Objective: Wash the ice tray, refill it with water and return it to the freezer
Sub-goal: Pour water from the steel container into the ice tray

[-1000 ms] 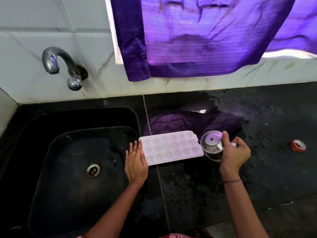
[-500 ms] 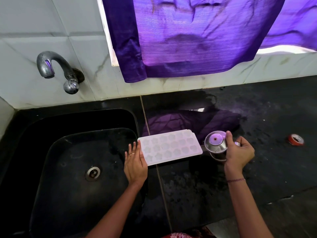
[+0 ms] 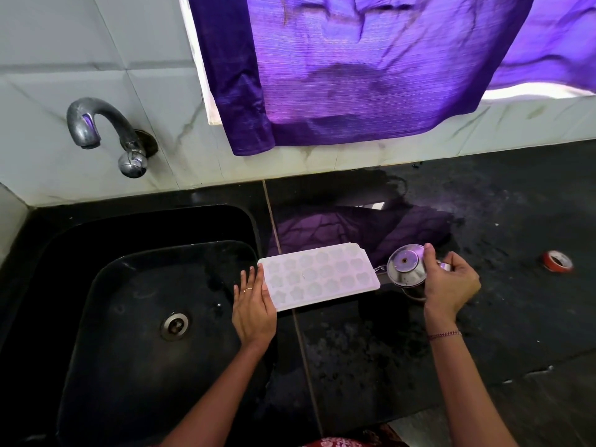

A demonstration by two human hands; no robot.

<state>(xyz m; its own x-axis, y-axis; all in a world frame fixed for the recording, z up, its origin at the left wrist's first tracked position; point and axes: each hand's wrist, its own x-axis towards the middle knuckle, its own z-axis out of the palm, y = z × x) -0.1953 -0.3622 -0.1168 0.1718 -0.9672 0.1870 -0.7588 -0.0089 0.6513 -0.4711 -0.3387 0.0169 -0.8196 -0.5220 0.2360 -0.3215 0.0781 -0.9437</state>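
Observation:
A white ice tray (image 3: pixel 319 275) with star and flower shaped cells lies flat on the black counter (image 3: pixel 483 317), just right of the sink. My left hand (image 3: pixel 253 306) rests with straight fingers against the tray's left end. My right hand (image 3: pixel 450 285) grips a small steel cup (image 3: pixel 407 269), tipped on its side with its base toward me and its mouth toward the tray's right end. A thin thread of water shows between cup and tray.
The black sink (image 3: pixel 145 333) with its drain (image 3: pixel 174 325) fills the left. A steel tap (image 3: pixel 106 133) juts from the tiled wall. A purple curtain (image 3: pixel 371 69) hangs over the counter's back. A red tape roll (image 3: pixel 557 261) lies far right.
My right hand with the cup drew a little right, away from the tray's end, and now sits close to it again. The left hand and tray have stayed put.

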